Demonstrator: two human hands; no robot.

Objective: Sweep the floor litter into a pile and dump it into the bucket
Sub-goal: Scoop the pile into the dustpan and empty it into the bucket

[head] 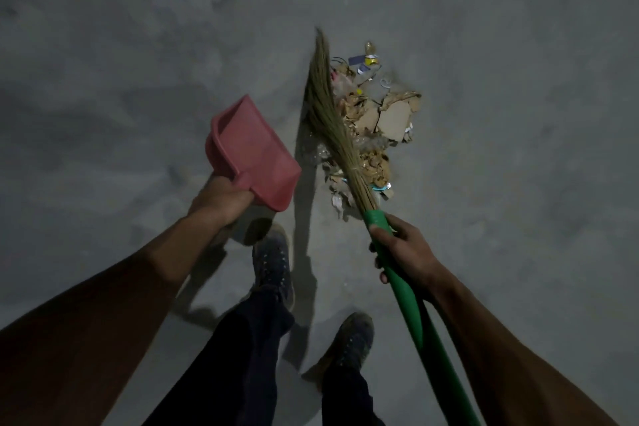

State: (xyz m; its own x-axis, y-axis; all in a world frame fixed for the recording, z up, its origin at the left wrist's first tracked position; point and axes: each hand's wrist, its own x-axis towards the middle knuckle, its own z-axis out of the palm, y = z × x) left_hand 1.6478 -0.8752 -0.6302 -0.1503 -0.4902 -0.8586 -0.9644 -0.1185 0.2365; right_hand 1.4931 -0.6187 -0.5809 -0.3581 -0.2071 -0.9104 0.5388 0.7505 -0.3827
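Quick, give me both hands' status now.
Left hand: grips the red dustpan by its handle.
Right hand: grips the broom by its green handle.

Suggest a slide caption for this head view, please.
Left hand holds red dustpan; right hand sweeps broom beside litter pile.

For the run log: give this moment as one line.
left hand grips dustpan | right hand grips broom | litter pile gathered | bucket unseen
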